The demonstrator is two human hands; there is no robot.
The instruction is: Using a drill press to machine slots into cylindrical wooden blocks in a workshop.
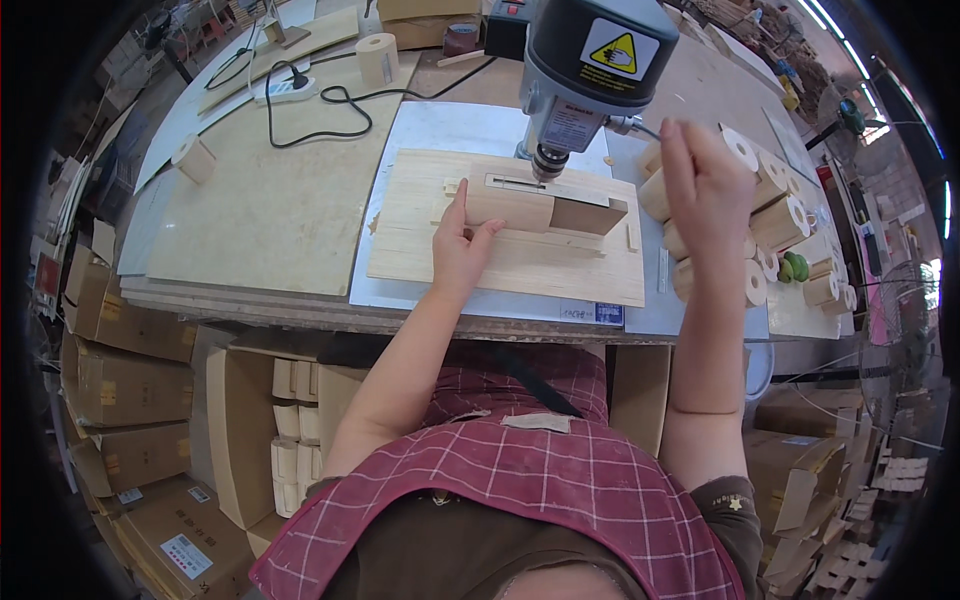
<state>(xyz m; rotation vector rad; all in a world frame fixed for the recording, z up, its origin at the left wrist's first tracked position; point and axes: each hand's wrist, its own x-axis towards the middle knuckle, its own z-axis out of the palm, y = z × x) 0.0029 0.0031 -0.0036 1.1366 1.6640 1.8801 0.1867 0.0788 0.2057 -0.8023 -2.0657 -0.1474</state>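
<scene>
My left hand (461, 250) grips the left end of a pale, rounded wooden block (512, 208), thumb on its near side and fingers at its end. The block lies on its side on a flat wooden board (420, 255); a slot shows in its top, and a brown flat-sided piece (588, 217) adjoins it on the right. Right above it hangs the chuck (549, 162) of a bench drill press (590, 60); whether the bit touches the wood I cannot tell. Raised at the right, my right hand (708, 185) is closed around the end of the drill press lever (643, 129).
Several wooden cylinders with holes (780, 222) crowd the bench to the right, beside a green object (793, 267). A power strip (287, 88) and its black cable lie at the back left. Below the bench edge, an open carton (237, 440) holds wooden pieces; more cartons (135, 390) stand left.
</scene>
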